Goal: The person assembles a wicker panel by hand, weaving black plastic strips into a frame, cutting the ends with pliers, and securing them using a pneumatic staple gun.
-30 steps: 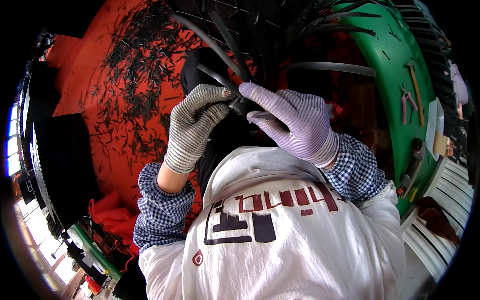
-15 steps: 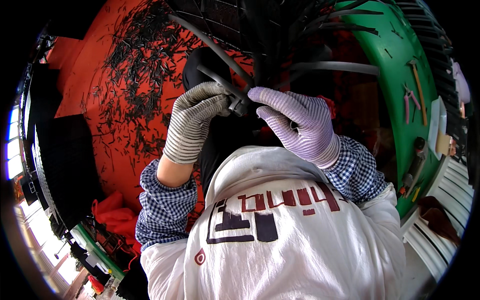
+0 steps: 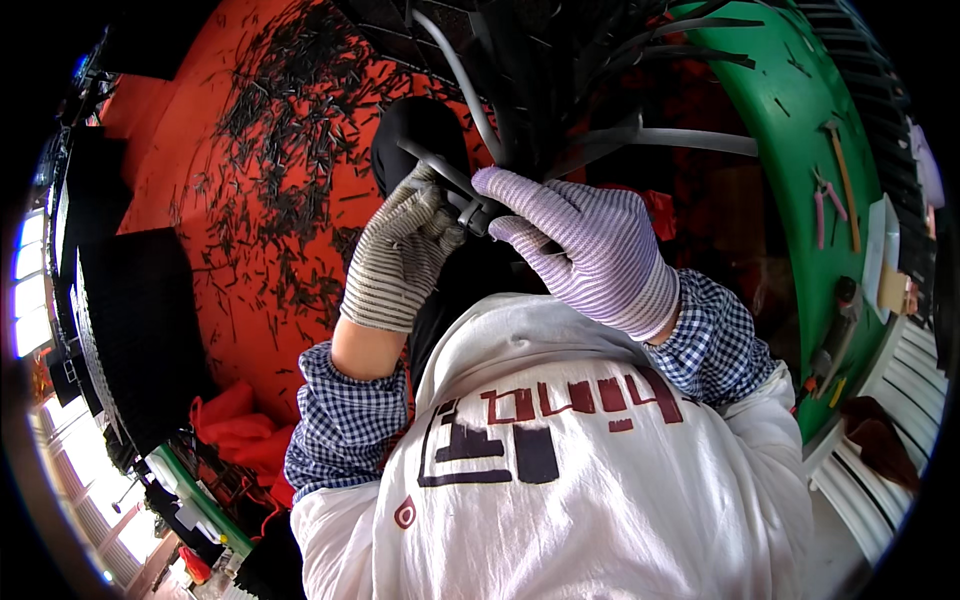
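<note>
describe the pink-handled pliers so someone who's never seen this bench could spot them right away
Start at the curved green bench along the right side of the view. On its outer part, the pliers lie just left of a wooden-handled hammer. They alone have pink handles; the hammer's handle is plain wood, and the tool further down is dark.

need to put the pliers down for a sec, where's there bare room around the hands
Most bare: the green bench strip between the hammer, pink pliers and the dark frame. The red floor is fairly bare at its far left edge. Crowded: black offcuts litter the floor beside the left hand; grey strips cross above the right hand.
</note>
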